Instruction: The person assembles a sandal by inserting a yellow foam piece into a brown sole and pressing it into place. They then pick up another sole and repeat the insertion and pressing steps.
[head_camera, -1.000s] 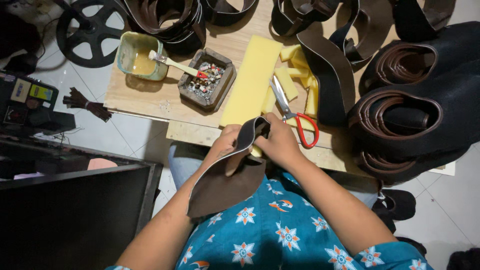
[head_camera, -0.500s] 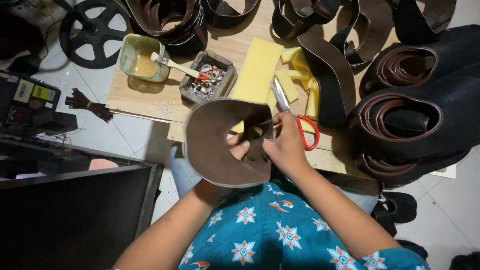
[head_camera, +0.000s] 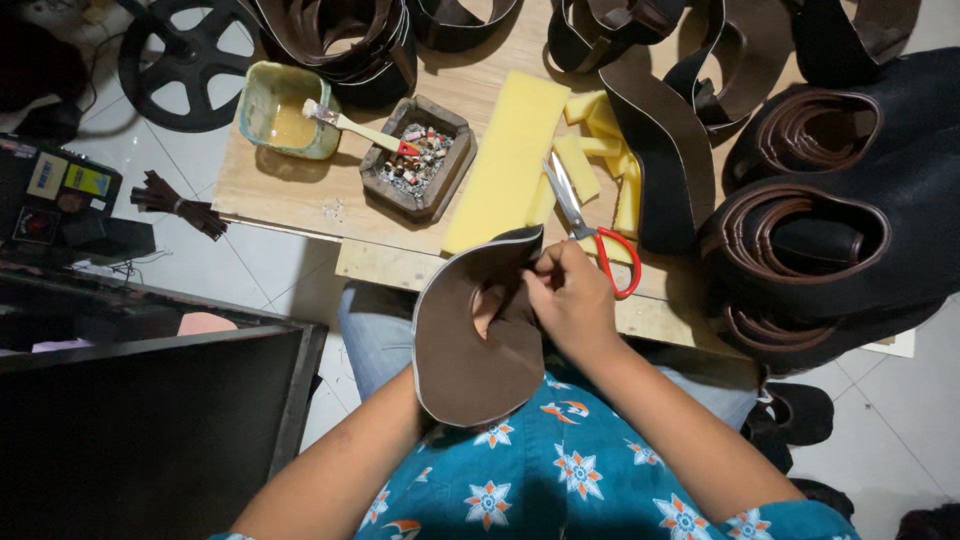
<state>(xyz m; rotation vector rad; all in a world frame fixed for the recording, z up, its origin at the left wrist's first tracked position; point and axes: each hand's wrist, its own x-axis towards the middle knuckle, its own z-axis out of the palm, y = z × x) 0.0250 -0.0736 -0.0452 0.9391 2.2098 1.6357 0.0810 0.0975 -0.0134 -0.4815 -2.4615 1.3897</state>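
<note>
Crowding the wooden board (head_camera: 300, 190): brown straps (head_camera: 800, 240), above white tiles (head_camera: 250, 270).

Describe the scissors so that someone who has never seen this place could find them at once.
Start at the wooden board in front of the person. Near its front edge, right of the long yellow foam sheet, the scissors lie just above the right hand. They alone have silver blades and red loop handles; the things beside them are soft yellow foam and a brown leather piece.
</note>
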